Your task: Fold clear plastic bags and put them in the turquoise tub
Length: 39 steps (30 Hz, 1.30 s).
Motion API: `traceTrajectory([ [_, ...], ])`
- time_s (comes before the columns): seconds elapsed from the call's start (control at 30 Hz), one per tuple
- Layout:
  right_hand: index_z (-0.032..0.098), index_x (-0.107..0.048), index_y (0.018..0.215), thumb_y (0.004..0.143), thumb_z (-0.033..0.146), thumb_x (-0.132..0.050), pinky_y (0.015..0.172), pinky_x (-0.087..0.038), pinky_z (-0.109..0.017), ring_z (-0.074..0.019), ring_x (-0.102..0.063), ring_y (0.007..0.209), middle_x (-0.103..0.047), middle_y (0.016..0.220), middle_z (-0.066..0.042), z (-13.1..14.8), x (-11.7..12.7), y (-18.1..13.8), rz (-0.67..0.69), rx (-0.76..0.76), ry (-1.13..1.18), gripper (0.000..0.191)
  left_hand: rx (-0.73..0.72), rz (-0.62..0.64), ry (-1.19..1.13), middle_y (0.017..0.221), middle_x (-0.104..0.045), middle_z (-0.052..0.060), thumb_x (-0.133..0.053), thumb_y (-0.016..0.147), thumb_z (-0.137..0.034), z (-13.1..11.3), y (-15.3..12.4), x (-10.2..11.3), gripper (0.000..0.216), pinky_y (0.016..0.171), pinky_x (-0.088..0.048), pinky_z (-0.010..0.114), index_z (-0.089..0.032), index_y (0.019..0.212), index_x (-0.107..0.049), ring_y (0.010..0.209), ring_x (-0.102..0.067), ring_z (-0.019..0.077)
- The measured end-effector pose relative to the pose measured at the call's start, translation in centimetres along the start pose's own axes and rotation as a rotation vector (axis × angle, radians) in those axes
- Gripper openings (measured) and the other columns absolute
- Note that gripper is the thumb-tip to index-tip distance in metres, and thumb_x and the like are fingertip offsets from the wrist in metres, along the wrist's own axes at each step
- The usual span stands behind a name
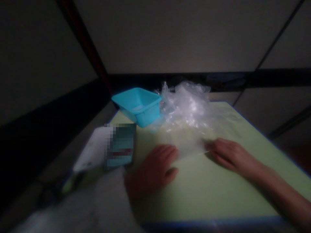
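A clear plastic bag lies flattened in front of me, with its near edge between my hands. My left hand rests on the table at the bag's left near corner, fingertips at the plastic. Its thumb stands apart from the fingers, and nothing shows between them. At the right near corner, my right hand is closed, fingers pinched at the bag's edge. Blur softens the fingertips. Behind the flat part rises a crumpled heap of clear plastic.
A turquoise plastic basin stands at the back left of the pale green table. Left of my hand lie a phone-like object, pixelated, and a white item. A wall rises behind the table.
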State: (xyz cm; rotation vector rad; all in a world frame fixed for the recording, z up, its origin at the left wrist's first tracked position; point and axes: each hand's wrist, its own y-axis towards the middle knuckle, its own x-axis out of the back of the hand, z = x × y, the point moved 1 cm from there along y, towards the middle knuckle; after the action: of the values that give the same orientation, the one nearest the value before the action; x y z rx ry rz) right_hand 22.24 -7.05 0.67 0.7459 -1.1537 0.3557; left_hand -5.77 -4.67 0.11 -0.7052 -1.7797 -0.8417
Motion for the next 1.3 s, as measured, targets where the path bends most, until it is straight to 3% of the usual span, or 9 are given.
traceTrajectory([
  [0.23, 0.019, -0.057, 0.115, 0.095, 0.022, -0.040, 0.075, -0.056, -0.027, -0.0164, -0.068, 0.088, -0.070, 0.106, -0.007, 0.4, 0.0, 0.0, -0.039, -0.177, 0.164, 0.027, -0.005, -0.009, -0.005, 0.129, -0.054, 0.013, -0.049, 0.085, -0.018, 0.2, 0.2, 0.0, 0.038, 0.104, -0.038, 0.043, -0.013, 0.123, -0.049, 0.120, -0.048, 0.0241],
  [0.53, 0.018, -0.064, 0.101, 0.093, 0.027, -0.045, 0.075, -0.055, -0.027, -0.0164, -0.069, 0.086, -0.071, 0.101, -0.007, 0.2, -0.1, 0.1, -0.126, -0.213, 0.178, 0.022, -0.017, -0.029, 0.048, 0.134, -0.049, 0.014, -0.044, 0.090, -0.019, 0.8, 0.0, -0.6, 0.039, 0.105, -0.038, 0.043, -0.012, 0.129, -0.045, 0.124, -0.045, 0.0242],
  [0.9, 0.018, -0.064, 0.098, 0.093, 0.029, -0.046, 0.070, -0.055, -0.027, -0.0176, -0.069, 0.081, -0.072, 0.096, -0.007, 0.4, 0.1, 0.2, -0.164, -0.222, 0.207, 0.021, -0.032, -0.021, 0.076, 0.130, -0.052, 0.015, -0.042, 0.089, -0.013, 1.1, 0.0, -0.6, 0.034, 0.104, -0.040, 0.043, -0.009, 0.123, -0.048, 0.121, -0.047, 0.0246],
  [1.03, 0.019, -0.064, 0.097, 0.093, 0.030, -0.047, 0.067, -0.054, -0.026, -0.0172, -0.069, 0.079, -0.073, 0.094, -0.006, 0.3, 0.2, 0.2, -0.180, -0.231, 0.235, 0.022, -0.020, -0.023, 0.013, 0.127, -0.054, 0.013, -0.037, 0.089, -0.007, 1.2, 0.0, -0.7, 0.030, 0.105, -0.040, 0.041, -0.011, 0.115, -0.052, 0.122, -0.047, 0.0219],
  [1.17, 0.020, -0.064, 0.094, 0.092, 0.032, -0.047, 0.063, -0.054, -0.027, -0.0181, -0.068, 0.073, -0.072, 0.086, -0.006, 0.4, 0.5, 0.3, -0.197, -0.264, 0.254, 0.021, 0.043, -0.101, -0.122, 0.120, -0.058, 0.010, -0.038, 0.091, -0.012, 1.2, 0.0, -0.8, 0.021, 0.101, -0.043, 0.039, -0.015, 0.101, -0.056, 0.116, -0.052, 0.0205],
  [1.3, 0.020, -0.062, 0.086, 0.092, 0.034, -0.048, 0.057, -0.052, -0.027, -0.0177, -0.065, 0.068, -0.069, 0.077, -0.005, 0.5, 0.7, 0.4, -0.241, -0.333, 0.312, 0.021, 0.078, -0.189, -0.270, 0.109, -0.062, 0.008, -0.041, 0.091, -0.020, 0.6, -0.1, -0.4, 0.020, 0.094, -0.047, 0.037, -0.016, 0.104, -0.056, 0.105, -0.058, 0.0200],
])
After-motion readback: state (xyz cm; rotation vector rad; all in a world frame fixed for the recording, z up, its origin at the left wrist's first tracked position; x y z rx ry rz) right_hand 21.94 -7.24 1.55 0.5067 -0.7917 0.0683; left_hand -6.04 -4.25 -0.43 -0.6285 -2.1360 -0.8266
